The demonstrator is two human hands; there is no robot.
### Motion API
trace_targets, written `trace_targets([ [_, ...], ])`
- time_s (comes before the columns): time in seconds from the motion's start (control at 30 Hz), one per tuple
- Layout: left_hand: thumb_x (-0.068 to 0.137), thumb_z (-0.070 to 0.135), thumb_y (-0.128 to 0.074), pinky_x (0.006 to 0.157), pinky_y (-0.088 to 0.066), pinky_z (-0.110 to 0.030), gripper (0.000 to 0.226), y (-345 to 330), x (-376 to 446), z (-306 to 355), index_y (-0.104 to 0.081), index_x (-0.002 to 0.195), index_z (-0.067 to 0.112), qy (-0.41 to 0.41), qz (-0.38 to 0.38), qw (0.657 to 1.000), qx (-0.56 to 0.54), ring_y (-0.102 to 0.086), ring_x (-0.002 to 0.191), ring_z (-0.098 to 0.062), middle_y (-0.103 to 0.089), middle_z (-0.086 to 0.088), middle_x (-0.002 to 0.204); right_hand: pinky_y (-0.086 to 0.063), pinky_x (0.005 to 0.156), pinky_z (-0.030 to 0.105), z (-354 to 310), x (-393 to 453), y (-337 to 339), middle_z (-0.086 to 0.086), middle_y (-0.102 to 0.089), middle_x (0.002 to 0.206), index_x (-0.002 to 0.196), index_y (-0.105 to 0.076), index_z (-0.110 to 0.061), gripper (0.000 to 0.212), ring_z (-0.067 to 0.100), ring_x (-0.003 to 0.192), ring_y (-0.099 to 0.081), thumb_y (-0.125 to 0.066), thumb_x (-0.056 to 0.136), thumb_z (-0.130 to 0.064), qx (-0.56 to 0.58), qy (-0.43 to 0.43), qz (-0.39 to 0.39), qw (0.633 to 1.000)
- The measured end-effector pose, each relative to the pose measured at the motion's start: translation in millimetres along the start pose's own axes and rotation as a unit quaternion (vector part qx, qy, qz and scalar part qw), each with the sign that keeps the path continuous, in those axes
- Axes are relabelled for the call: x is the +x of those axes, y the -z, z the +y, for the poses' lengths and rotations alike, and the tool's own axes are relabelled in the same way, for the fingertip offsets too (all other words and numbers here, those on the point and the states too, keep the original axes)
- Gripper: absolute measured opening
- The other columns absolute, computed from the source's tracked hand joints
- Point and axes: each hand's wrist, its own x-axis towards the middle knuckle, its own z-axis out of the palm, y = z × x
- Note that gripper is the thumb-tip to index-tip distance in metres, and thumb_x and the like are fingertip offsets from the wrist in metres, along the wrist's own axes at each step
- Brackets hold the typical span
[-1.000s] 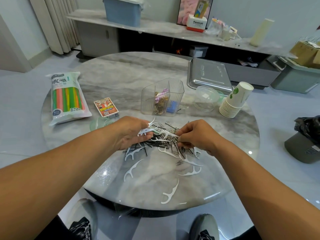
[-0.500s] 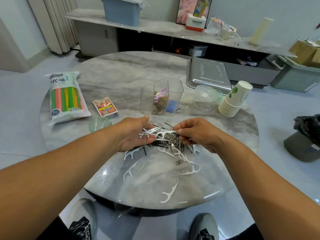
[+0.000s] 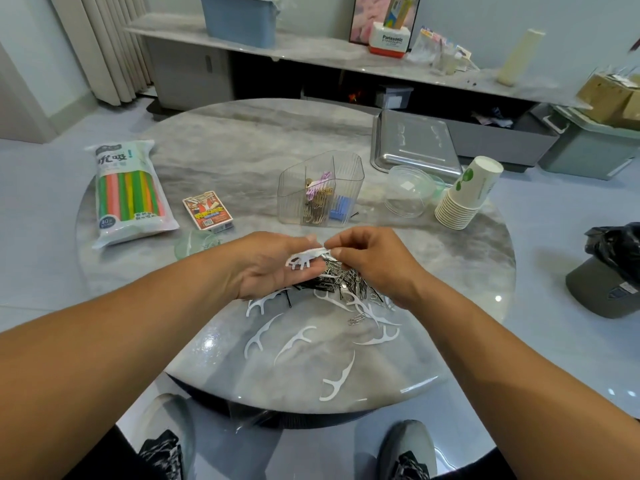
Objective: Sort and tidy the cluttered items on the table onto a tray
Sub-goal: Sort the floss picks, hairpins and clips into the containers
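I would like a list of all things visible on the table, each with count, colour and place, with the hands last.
floss picks: several, white, near edge
clips and pins: many, metal, under hands
organizer: one, clear, centre
tray: one, steel, far right
cups: one stack, cream, right
bowl: one, clear, beside cups
straws: one pack, striped, left
cards: one box, red, left of organizer
left hand: holds picks
right hand: pinches a pick
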Motion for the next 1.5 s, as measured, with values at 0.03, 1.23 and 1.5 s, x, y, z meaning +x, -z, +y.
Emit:
trace_targets([
  [0.03,0.099,0.004,-0.058,0.066,-0.062,-0.026,0.023,0.6,-1.6,-1.3,-0.063,0.117,-0.009,-0.009,-0.003,1.000,0.009,-0.070,0.087,-0.023,-0.066,-0.024,0.120,-0.048,0.061,0.016,0.5,-0.6,-2.8,-0.010,-0.072,0.071,0.093,-0.076,-0.018,0.013,-0.001,0.059,-0.059,-0.072,0.092,-0.005,0.000,0.008,0.010,1.000],
  [1.23,0.094,0.018,-0.069,0.084,-0.060,-0.029,0.035,84.7,-77.4,36.0,-0.055,0.124,0.006,-0.257,0.100,0.935,0.224,-0.074,0.097,-0.024,-0.068,-0.019,0.112,-0.059,0.059,0.020,-81.0,14.6,-86.4,0.016,-0.075,0.075,0.083,-0.072,0.005,0.006,0.019,0.064,-0.074,-0.074,0.083,0.010,0.327,-0.079,-0.009,0.942],
  [1.5,0.053,0.036,-0.099,0.095,-0.043,-0.026,0.111,123.8,-62.1,22.3,-0.038,0.145,0.024,-0.241,0.210,0.847,0.424,-0.050,0.117,-0.010,-0.050,0.008,0.128,-0.061,0.062,0.020,-88.7,27.4,-107.2,0.016,-0.070,0.075,0.084,-0.069,0.006,0.007,0.018,0.061,-0.070,-0.074,0.084,0.010,0.282,-0.059,0.007,0.957],
])
